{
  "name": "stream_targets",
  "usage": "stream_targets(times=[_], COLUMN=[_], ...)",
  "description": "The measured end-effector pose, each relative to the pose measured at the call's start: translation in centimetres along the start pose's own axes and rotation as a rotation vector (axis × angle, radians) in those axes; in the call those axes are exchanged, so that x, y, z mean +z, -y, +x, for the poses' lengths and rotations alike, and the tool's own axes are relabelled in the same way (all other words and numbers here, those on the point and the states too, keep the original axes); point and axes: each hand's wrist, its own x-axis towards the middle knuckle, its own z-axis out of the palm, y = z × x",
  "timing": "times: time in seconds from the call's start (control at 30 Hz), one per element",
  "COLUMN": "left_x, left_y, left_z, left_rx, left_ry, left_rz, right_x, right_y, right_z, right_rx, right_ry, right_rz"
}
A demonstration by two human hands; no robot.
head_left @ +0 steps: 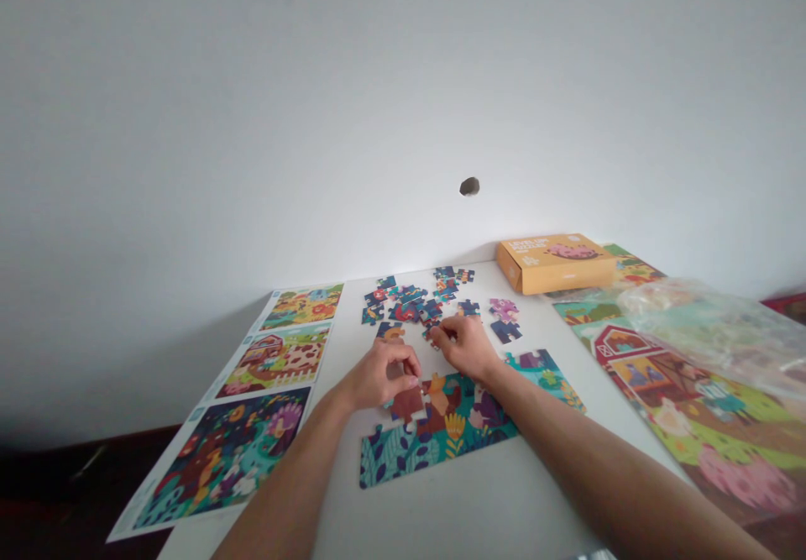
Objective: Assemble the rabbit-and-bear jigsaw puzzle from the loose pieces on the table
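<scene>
My left hand (381,375) pinches a brown puzzle piece (408,405) at the upper left of a partly joined jigsaw (441,434) in teal, brown and purple. Whether that piece is locked into its neighbours I cannot tell. Just beyond the jigsaw's upper edge, my right hand (466,346) is closed, thumb and forefinger together on a small puzzle piece (431,337) mostly hidden by the fingers. Loose puzzle pieces (409,295), mainly dark blue with some red and orange, lie in a pile behind both hands. A brown-and-orange piece (390,331) rests just past my left fingers.
On the left lies a reference sheet (252,384) with three pictures. A yellow puzzle box (557,264) stands at the back right, beside a farm-scene puzzle (686,409) and a clear plastic bag (724,325). Pink and navy pieces (505,321) sit right of my right hand. A white wall (378,123) rises behind.
</scene>
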Motion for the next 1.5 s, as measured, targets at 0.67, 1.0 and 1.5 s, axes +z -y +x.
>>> stream_targets(times=[0.67, 1.0, 1.5], left_x=[0.3, 0.4, 0.0], left_y=[-0.2, 0.1, -0.3], left_z=[0.0, 0.0, -0.1], left_rx=[-0.013, -0.049, 0.032], left_ry=[-0.015, -0.027, -0.051], left_rz=[0.098, 0.004, 0.162], right_x=[-0.9, -0.6, -1.0], right_y=[0.5, 0.1, 0.6], right_z=[-0.4, -0.2, -0.5], right_rx=[-0.219, -0.202, -0.254], right_ry=[0.259, 0.261, 0.295], right_rz=[-0.24, -0.274, -0.252])
